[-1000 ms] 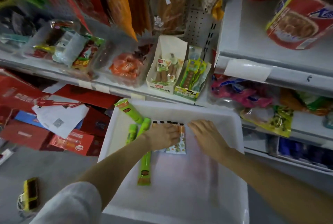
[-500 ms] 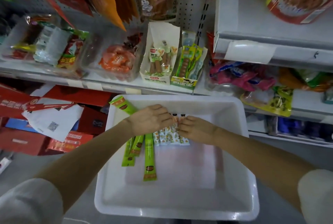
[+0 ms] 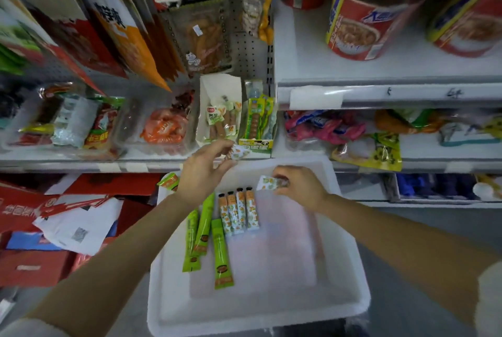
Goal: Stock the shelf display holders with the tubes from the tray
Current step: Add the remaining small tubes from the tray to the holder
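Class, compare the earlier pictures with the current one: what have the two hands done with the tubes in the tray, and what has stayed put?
Both hands have lifted off the row. The left hand now pinches one patterned tube, raised toward the shelf holders; the right hand grips another tube just above the tray. Four patterned tubes and the green tubes stay lying in the tray.

The shallow white plastic tray (image 3: 350, 277) looks matt and faintly translucent, its floor smooth. In the left hand's (image 3: 201, 171) grip is a small patterned white tube (image 3: 239, 151) with a glossy printed skin; the right hand's (image 3: 301, 187) grip holds a like tube (image 3: 267, 183). Just below both grips lie four orange-and-white plastic tubes (image 3: 239, 211) and shiny long green foil sachets (image 3: 221, 252). Beyond the left grip, an open white cardboard display box (image 3: 220, 87) looks matt.
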Demonstrator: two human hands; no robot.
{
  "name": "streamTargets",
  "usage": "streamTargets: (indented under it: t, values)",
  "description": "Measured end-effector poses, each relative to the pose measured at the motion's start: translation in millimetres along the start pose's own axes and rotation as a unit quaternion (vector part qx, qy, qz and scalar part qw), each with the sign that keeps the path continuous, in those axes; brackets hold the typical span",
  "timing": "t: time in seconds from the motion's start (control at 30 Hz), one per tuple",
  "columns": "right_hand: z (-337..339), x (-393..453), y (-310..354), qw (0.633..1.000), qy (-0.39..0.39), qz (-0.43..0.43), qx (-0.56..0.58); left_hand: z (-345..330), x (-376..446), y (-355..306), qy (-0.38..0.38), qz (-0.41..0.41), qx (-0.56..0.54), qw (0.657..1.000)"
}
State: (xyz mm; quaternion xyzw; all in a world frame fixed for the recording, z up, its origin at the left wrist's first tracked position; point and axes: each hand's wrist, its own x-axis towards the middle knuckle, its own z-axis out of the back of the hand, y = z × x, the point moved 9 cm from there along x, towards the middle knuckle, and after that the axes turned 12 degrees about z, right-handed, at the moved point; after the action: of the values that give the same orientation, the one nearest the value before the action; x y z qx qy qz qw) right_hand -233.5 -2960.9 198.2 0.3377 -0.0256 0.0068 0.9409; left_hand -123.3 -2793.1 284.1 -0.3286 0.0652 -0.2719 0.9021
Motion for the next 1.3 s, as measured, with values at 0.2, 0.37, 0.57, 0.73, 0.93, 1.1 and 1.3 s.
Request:
streamTargets:
  t: [0.2, 0.37, 0.57, 0.73, 0.93, 1.1, 1.3]
  values:
    - [127.6, -3.8, 24.0, 0.972, -0.189, -0.02, 0.136, 43.5, 14.1, -93.0, -0.024, 0.021, -0.146, 0.989]
    - [237.3, -35.9, 44.0, 0.925, -0.281, 0.007, 0.257, 77.8, 8.7, -205.0, -0.029, -0.019, -0.253, 0.967]
    - [363.8, -106.6, 58.5, 0.891, -0.326, 0.082, 0.306, 83.8, 6.4, -349.7, -0.02, -0.071, -0.269, 0.96]
    - [467.6, -166.0, 41.5, 0.867, -0.387, 0.106, 0.296, 75.0, 11.6, -470.2, 0.014, -0.147, -0.221, 0.964]
    - [563.2, -217.5, 1.8, 0.853, -0.425, 0.124, 0.277, 56.5, 38.3, -593.6, 0.042, -0.215, -0.157, 0.963]
    - [611.2, -239.3, -51.0, 0.831, -0.462, 0.108, 0.29, 47.0, 79.0, -660.6, 0.038, -0.222, -0.171, 0.959]
    - [634.0, -241.4, -105.5, 0.793, -0.506, 0.067, 0.332, 36.9, 142.6, -713.3, 0.023, -0.208, -0.134, 0.969]
